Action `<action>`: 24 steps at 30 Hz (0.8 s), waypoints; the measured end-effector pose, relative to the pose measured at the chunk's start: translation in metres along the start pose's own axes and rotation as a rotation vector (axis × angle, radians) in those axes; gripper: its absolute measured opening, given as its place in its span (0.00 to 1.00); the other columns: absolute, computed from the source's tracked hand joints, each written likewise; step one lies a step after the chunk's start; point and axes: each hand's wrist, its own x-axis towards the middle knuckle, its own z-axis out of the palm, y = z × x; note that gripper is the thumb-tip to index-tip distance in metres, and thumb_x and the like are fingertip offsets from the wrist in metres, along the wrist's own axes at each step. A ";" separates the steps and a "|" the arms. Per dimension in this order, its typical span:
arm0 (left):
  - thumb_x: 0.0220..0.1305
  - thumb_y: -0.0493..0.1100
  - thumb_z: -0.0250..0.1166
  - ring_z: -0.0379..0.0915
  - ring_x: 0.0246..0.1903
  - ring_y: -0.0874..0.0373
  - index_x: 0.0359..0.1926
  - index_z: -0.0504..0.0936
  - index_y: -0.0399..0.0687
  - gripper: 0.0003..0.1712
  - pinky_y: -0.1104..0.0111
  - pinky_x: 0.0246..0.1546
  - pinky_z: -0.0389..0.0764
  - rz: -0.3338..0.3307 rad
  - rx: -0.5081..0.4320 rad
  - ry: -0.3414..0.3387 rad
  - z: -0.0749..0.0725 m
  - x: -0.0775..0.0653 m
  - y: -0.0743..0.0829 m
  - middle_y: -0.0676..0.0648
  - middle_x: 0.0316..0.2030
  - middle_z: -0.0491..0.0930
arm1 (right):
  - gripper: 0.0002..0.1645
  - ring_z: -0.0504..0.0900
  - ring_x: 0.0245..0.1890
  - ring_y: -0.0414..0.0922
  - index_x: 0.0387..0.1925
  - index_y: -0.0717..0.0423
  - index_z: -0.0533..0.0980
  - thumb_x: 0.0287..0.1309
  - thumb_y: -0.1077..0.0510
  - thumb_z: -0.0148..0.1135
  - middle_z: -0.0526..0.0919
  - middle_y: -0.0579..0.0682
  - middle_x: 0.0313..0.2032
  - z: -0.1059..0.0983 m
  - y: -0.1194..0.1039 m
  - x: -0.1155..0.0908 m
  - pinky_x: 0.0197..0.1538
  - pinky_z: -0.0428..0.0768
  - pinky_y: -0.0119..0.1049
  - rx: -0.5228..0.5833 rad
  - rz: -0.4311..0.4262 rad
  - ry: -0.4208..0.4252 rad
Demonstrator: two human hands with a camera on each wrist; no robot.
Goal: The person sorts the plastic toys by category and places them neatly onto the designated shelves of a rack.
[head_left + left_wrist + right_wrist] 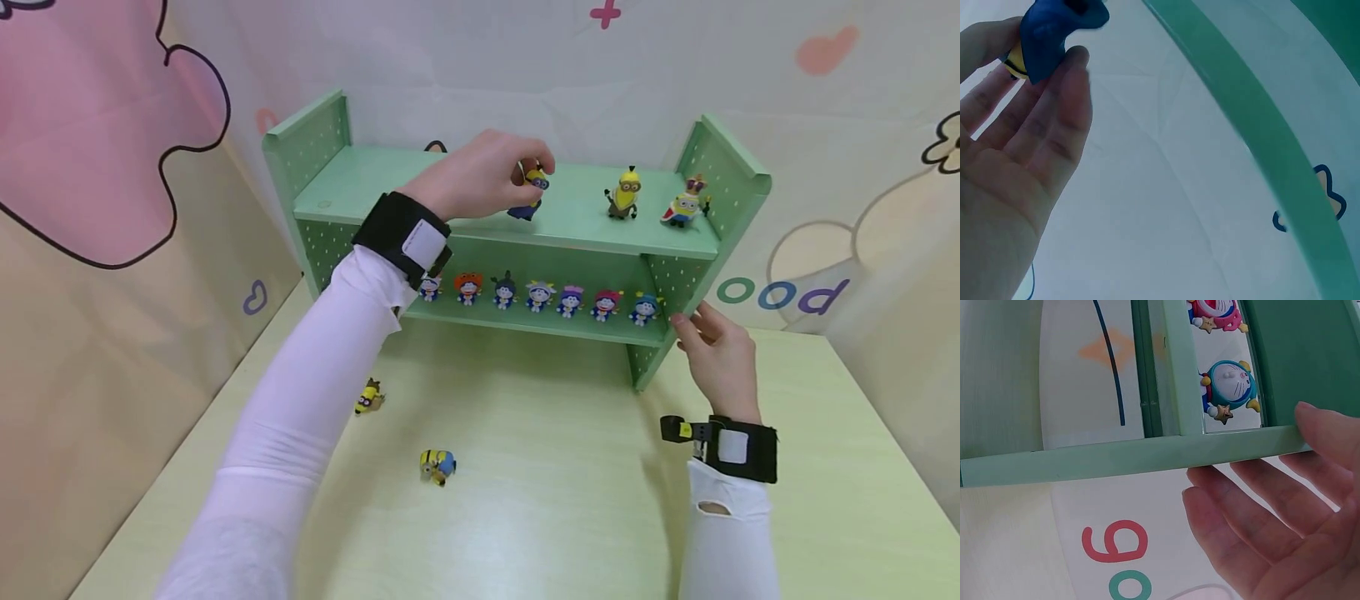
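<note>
My left hand [483,177] pinches a small yellow minion figurine in dark blue clothing [522,212], close over the top board of a green two-tier shelf [577,192]. In the left wrist view the figurine's blue body [1044,40] shows between thumb and fingertips. My right hand [722,364] grips the front edge of the shelf's right side panel [1110,456], its thumb on the inner side and fingers on the outer. To the right on the top board stand a minion with a yellow beard [624,193] and a crowned minion in a red cape [684,204].
Several blue-and-white cat figurines in varied hats [540,296] line the lower board. Two more minion figurines lie on the pale table [540,483], a brown-topped one [368,397] and a blue-and-yellow one [438,465]. A printed cloth [480,75] hangs behind the shelf.
</note>
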 end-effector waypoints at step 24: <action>0.73 0.39 0.57 0.65 0.43 0.61 0.58 0.75 0.45 0.15 0.77 0.46 0.65 -0.003 0.024 -0.009 0.021 0.046 -0.003 0.50 0.44 0.74 | 0.31 0.80 0.51 0.51 0.71 0.44 0.65 0.72 0.41 0.52 0.74 0.53 0.60 0.000 0.000 0.000 0.45 0.77 0.31 -0.008 0.002 -0.001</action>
